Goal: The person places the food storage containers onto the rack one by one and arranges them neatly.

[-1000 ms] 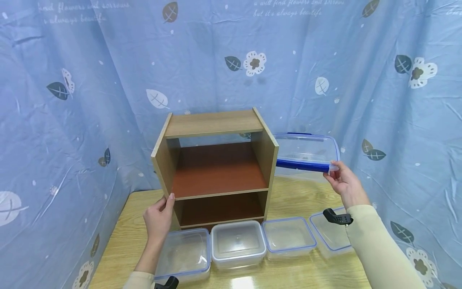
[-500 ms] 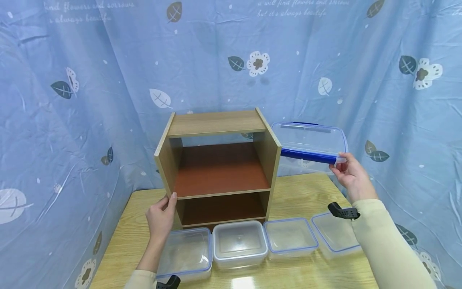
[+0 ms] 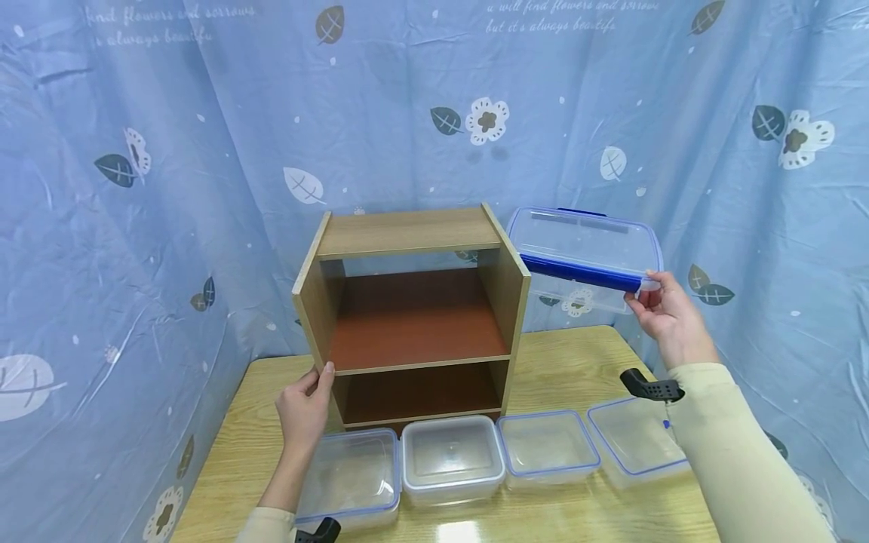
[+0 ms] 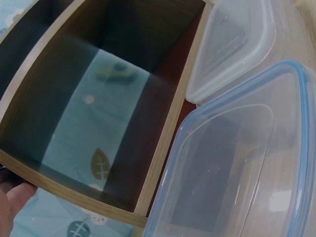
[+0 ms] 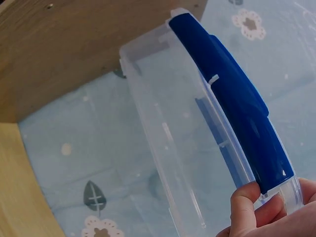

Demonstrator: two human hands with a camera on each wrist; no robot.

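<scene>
My right hand (image 3: 675,320) pinches the near right corner of a clear plastic food container (image 3: 584,240) with a dark blue clip along its front. It is raised above the table, beside the right wall of a wooden shelf unit (image 3: 410,230). In the right wrist view, thumb and fingers grip the container's end just below the blue clip (image 5: 237,108). My left hand (image 3: 303,411) holds the front edge of the unit's left side panel, thumb at the middle shelf's height. The left wrist view shows only part of that hand (image 4: 15,202) at the panel edge.
In front of the unit stand several lidded clear containers in a row: a large one (image 3: 349,471), a white-rimmed one (image 3: 451,456), a blue-rimmed one (image 3: 546,445) and another (image 3: 634,437) partly behind the right sleeve. A patterned blue curtain (image 3: 400,105) surrounds the wooden table (image 3: 224,452).
My right hand has lifted the container higher and a little to the right, and it now tilts down toward the hand. My left hand stays at the shelf unit's edge.
</scene>
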